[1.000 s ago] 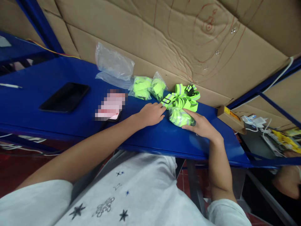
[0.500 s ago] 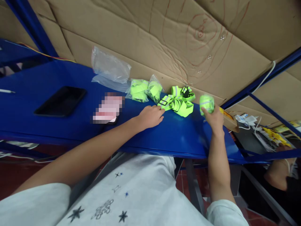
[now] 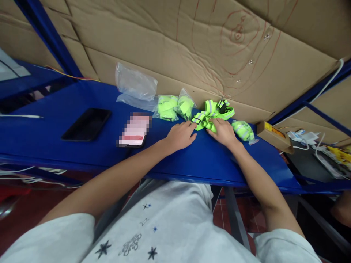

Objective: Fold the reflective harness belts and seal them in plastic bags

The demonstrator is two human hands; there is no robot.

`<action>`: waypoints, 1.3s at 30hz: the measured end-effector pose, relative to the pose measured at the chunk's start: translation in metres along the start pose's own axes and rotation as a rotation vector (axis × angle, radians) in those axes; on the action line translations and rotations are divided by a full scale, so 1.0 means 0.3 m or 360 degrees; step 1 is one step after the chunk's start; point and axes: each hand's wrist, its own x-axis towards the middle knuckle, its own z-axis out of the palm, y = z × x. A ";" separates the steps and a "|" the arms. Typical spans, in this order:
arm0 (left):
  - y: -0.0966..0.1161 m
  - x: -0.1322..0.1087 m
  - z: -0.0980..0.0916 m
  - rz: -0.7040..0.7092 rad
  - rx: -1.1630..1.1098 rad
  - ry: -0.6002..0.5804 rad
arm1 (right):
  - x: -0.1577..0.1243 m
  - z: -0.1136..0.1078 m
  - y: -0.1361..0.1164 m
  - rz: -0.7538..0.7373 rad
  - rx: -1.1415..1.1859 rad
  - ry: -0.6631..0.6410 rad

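Loose neon-green, silver-striped webbing strap (image 3: 210, 106) on blue table (image 3: 208, 160). Left hand (image 3: 181, 136) beside black buckle (image 3: 196, 121), apparently steadying strap; right hand (image 3: 224, 133) over front folds (pinching or merely touching: cannot tell, either hand). Clear-bagged neon-green bundle (image 3: 242, 130) just right, seemingly set aside.

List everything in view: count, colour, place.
Loose straps: one heap, lime with silver, mid-table
Bagged straps: three, lime in clear plastic, two left of heap, one right
Plastic bag: at least one, transparent, against cardboard
Phone: one, pinkish screen, left of centre
Flat device: one, black, left of phone
Small box: one, brown and yellow, right end
Cables: several, mostly white, both sides
Table: one, blue, beneath
Cardboard: one backing, brown, behind
Shirt: one, white, below
Left grip: one, bare, at heap's left end
Right grip: one, bare, on heap
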 end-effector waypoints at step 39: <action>0.000 0.065 -0.076 -0.0855 -0.3316 0.0466 | -0.074 -0.039 -0.027 -0.0251 0.0351 0.0093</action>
